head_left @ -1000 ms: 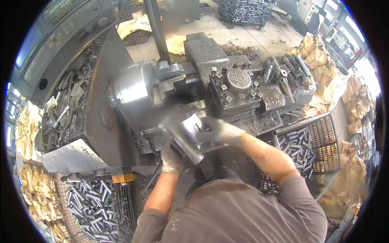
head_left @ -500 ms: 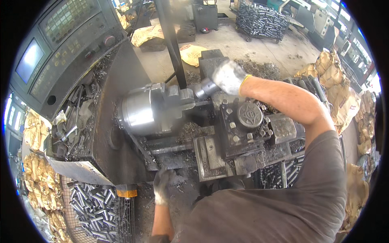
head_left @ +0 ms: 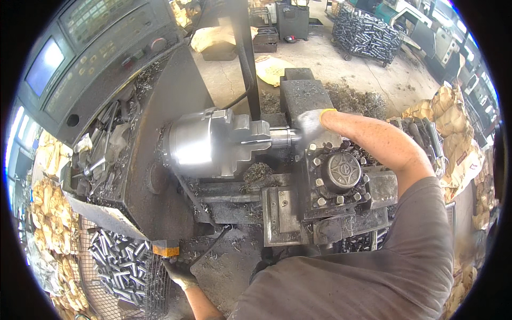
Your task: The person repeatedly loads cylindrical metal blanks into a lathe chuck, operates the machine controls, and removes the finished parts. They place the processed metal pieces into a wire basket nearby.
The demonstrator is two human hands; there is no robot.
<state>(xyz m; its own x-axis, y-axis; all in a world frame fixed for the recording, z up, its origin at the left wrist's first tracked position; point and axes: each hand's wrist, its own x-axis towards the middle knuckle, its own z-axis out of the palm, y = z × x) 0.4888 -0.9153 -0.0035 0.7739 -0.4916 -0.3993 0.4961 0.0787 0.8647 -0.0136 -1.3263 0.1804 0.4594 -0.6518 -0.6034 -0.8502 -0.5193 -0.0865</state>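
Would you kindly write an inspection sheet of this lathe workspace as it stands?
Surface: dark metal lathe bed, with curled metal shavings about it.
Job's things: shiny steel cylinder at the stepped jaws of the round silver chuck.
Clutter: loose metal tools and scraps heaped at left.
Hands: white-gloved right hand at the cylinder's outer end; dingy-gloved left hand just below the orange block; both grips unclear.
Cables: black cable curving behind the chuck.
Surroundings: grey steel tubes in a wire basket at lower left; crumpled brown paper at right.
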